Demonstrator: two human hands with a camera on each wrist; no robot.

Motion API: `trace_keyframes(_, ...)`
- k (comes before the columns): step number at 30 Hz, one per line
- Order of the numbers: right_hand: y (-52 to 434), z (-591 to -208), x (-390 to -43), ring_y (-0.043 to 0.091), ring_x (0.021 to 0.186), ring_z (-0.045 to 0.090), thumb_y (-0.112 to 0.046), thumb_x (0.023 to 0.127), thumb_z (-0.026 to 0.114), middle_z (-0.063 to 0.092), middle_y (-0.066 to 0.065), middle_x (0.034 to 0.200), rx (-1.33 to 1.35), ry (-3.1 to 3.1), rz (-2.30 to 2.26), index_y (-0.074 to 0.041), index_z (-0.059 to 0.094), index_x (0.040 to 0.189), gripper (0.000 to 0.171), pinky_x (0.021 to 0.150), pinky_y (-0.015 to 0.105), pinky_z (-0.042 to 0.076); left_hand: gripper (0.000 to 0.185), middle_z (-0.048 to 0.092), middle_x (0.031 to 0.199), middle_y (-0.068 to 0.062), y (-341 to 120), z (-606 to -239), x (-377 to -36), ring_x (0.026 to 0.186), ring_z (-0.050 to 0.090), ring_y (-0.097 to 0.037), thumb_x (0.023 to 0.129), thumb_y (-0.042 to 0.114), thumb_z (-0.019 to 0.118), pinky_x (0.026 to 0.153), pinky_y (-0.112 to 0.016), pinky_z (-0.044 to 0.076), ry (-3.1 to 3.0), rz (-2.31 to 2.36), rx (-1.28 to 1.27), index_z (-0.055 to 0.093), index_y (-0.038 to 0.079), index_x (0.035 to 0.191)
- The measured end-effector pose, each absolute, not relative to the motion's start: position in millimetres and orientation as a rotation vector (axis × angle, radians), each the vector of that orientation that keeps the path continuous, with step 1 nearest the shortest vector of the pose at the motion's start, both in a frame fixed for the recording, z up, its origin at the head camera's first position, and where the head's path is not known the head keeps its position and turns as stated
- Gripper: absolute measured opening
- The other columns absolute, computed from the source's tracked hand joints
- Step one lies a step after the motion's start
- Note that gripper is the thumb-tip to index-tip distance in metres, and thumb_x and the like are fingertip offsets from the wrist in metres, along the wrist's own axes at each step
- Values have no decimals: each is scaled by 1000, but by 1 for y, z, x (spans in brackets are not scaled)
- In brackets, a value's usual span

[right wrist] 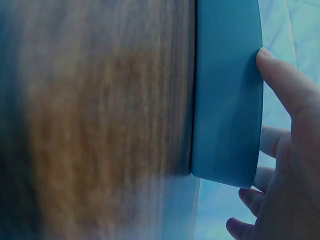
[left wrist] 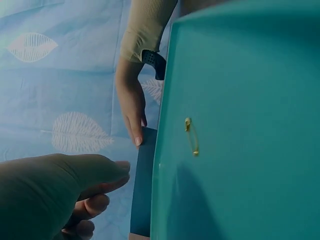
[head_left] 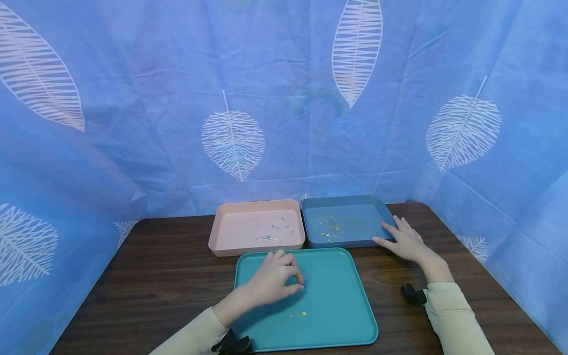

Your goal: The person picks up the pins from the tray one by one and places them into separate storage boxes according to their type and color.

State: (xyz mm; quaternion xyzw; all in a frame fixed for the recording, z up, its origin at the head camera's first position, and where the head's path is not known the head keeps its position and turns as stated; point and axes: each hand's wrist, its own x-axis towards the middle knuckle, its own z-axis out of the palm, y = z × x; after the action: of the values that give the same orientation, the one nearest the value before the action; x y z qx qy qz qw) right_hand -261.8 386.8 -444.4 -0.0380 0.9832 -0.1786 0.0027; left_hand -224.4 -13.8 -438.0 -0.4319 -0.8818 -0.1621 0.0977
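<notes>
My left hand (head_left: 277, 278) hovers over the teal tray (head_left: 337, 301), palm down. Its thumb and index fingertips (left wrist: 122, 170) come together, and I cannot tell whether something small is between them. A gold safety pin (left wrist: 192, 137) lies in the teal tray, nearer to me than this hand. At the right, my right hand (head_left: 406, 241) rests at the near right corner of the blue tray (head_left: 355, 243), fingers spread. In the right wrist view, its thumb (right wrist: 280, 75) touches the tray's rim and the other fingers lie beyond the side.
Several gold safety pins (head_left: 330, 228) lie in the blue tray's left half. Left of it, a pink tray (head_left: 235, 224) holds several silver safety pins (head_left: 269, 238). All trays stand on a dark wooden table (head_left: 168, 276), with a blue leaf-print cloth (head_left: 284, 143) hanging behind.
</notes>
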Motion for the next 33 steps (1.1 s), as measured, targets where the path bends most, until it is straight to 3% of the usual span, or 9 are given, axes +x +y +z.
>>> trace_keyframes(21,388,-444,-260,57,142,7,-58,92,56,11,39,154,-127,3089,-558,2,36,148,84,105,78,11,12,53,85,17,-27,-445,-201,80,34,-2,80,39,78,70,-21,25,-2848,-375,-1397,68,32,78)
trace_keyframes(33,387,-445,-261,57,143,8,-59,91,55,10,39,155,-130,3093,-546,1,36,148,85,105,77,12,18,48,80,18,-27,-447,-199,78,34,-1,82,32,77,70,-21,25,-2902,-443,-1429,64,31,70)
